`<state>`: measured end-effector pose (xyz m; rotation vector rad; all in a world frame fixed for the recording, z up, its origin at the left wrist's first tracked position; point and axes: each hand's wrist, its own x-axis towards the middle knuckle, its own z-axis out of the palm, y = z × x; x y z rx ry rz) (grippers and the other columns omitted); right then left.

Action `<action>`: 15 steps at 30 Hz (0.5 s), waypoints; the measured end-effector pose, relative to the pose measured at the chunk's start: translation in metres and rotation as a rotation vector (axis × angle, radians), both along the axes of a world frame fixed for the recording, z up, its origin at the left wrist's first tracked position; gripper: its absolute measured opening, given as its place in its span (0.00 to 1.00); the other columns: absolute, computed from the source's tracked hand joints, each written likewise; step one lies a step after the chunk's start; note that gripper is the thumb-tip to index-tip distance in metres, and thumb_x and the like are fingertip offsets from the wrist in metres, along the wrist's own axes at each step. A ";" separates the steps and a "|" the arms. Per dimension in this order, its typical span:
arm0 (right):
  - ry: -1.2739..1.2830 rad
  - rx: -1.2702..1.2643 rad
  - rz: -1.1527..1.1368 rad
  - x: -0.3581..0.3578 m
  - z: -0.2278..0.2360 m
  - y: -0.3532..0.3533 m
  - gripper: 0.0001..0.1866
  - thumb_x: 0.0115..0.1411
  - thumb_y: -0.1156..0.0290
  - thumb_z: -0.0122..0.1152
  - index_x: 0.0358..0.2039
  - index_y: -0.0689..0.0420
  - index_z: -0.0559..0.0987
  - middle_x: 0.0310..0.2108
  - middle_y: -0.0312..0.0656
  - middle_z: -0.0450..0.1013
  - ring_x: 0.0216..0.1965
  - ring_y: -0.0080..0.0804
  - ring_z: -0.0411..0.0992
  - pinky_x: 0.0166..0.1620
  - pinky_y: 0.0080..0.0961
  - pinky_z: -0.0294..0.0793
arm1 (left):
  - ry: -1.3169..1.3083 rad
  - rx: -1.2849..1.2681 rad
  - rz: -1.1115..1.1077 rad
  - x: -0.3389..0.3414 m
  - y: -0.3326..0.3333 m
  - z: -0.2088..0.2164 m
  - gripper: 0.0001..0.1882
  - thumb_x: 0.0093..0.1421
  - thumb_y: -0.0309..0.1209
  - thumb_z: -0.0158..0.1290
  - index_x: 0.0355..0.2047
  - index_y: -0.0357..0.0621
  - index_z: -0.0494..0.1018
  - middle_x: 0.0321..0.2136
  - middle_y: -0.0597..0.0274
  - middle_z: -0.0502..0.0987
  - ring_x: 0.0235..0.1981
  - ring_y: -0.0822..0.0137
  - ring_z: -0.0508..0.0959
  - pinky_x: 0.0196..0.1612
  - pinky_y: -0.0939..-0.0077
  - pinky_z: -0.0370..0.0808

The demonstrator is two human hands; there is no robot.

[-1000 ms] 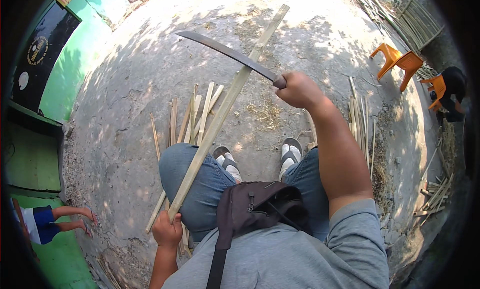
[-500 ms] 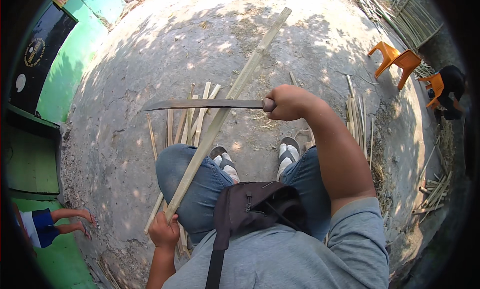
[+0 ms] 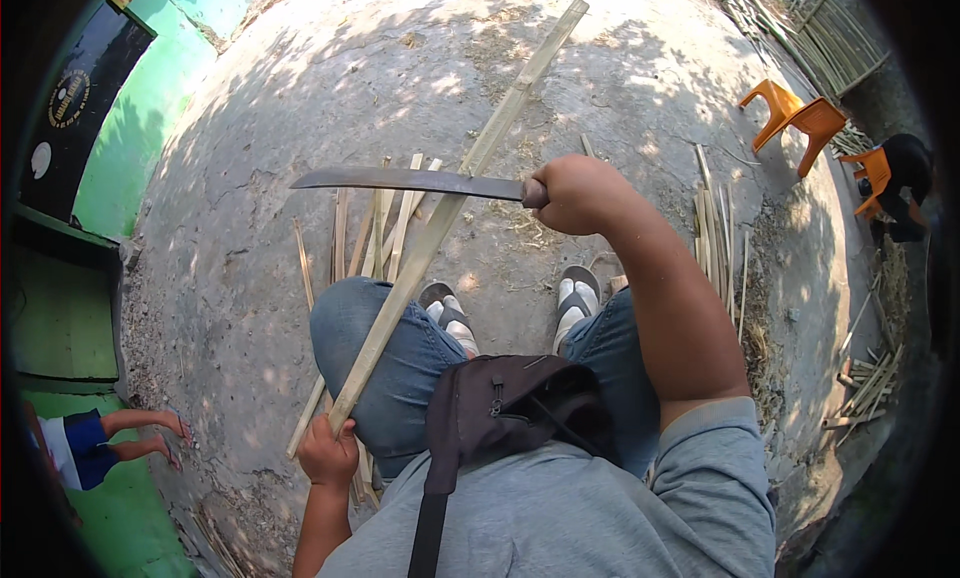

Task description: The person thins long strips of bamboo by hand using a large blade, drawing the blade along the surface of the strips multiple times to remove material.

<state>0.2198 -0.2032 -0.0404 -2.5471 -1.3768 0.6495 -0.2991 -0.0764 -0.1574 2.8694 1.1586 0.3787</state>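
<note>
My right hand (image 3: pixel 577 195) is closed round the wooden handle of a machete (image 3: pixel 400 181), its long blade pointing left. The blade lies across a long bamboo strip (image 3: pixel 422 250), a little beyond its middle. My left hand (image 3: pixel 328 450) grips the strip's near end, beside my left thigh. From there the strip slants over my left knee, away and to the right, its far end raised in front of me. Several thinner strips (image 3: pixel 390 213) lie on the ground beyond my left knee. Part of their length is hidden behind my leg.
More strips (image 3: pixel 712 240) lie right of my right leg, with a further pile (image 3: pixel 868 390) at the far right. Orange plastic chairs (image 3: pixel 795 123) stand to the right. At the left, a person's legs (image 3: pixel 135 433) show beside a green wall (image 3: pixel 125 168). A black bag (image 3: pixel 500 408) sits at my waist.
The machete has moved slightly farther from me along the bamboo strip, and its blade has tilted a little. The strip's far end sits slightly higher in view. My left hand keeps its grip.
</note>
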 end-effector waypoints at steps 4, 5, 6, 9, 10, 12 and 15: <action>-0.033 -0.023 -0.075 -0.001 0.000 0.000 0.12 0.57 0.65 0.64 0.42 0.47 0.87 0.39 0.47 0.83 0.44 0.50 0.81 0.47 0.43 0.80 | -0.005 -0.020 0.000 0.003 -0.001 0.003 0.30 0.70 0.59 0.49 0.33 0.39 0.71 0.24 0.44 0.75 0.26 0.36 0.77 0.28 0.44 0.71; -0.038 -0.058 -0.079 -0.008 0.004 0.001 0.13 0.60 0.65 0.64 0.44 0.44 0.88 0.41 0.45 0.84 0.46 0.46 0.82 0.48 0.41 0.81 | -0.014 -0.025 0.002 0.002 -0.003 0.004 0.30 0.70 0.59 0.49 0.34 0.39 0.72 0.24 0.44 0.75 0.26 0.36 0.77 0.28 0.44 0.71; -0.035 -0.056 -0.078 -0.014 0.009 0.000 0.13 0.60 0.65 0.64 0.44 0.44 0.88 0.41 0.45 0.84 0.46 0.46 0.82 0.48 0.41 0.81 | -0.023 -0.031 0.004 0.001 -0.005 0.006 0.30 0.71 0.59 0.49 0.34 0.39 0.72 0.24 0.44 0.75 0.26 0.36 0.77 0.28 0.45 0.72; 0.027 -0.021 0.007 -0.026 0.015 -0.001 0.13 0.59 0.66 0.64 0.44 0.43 0.89 0.41 0.44 0.84 0.46 0.45 0.82 0.49 0.40 0.81 | -0.023 -0.043 0.020 0.001 -0.003 0.002 0.30 0.71 0.59 0.49 0.35 0.39 0.73 0.24 0.45 0.75 0.26 0.36 0.77 0.29 0.45 0.72; -0.014 -0.049 0.025 -0.028 0.015 0.001 0.14 0.59 0.67 0.63 0.44 0.41 0.89 0.41 0.43 0.84 0.46 0.44 0.82 0.49 0.40 0.81 | -0.019 -0.044 0.020 -0.002 -0.002 0.000 0.30 0.71 0.59 0.49 0.35 0.39 0.73 0.24 0.45 0.75 0.26 0.36 0.77 0.29 0.45 0.72; -0.062 -0.076 0.041 -0.019 0.014 0.002 0.15 0.59 0.68 0.63 0.44 0.38 0.89 0.40 0.41 0.84 0.45 0.43 0.82 0.49 0.39 0.81 | -0.035 -0.010 -0.009 -0.003 0.001 -0.003 0.31 0.70 0.59 0.49 0.35 0.38 0.73 0.25 0.45 0.75 0.26 0.37 0.77 0.29 0.45 0.72; -0.035 -0.098 -0.120 0.008 0.008 0.000 0.16 0.59 0.68 0.62 0.45 0.36 0.89 0.40 0.39 0.84 0.45 0.41 0.82 0.49 0.38 0.81 | -0.036 -0.005 -0.020 0.001 0.003 -0.001 0.31 0.70 0.59 0.49 0.35 0.38 0.73 0.25 0.45 0.75 0.26 0.37 0.77 0.28 0.45 0.72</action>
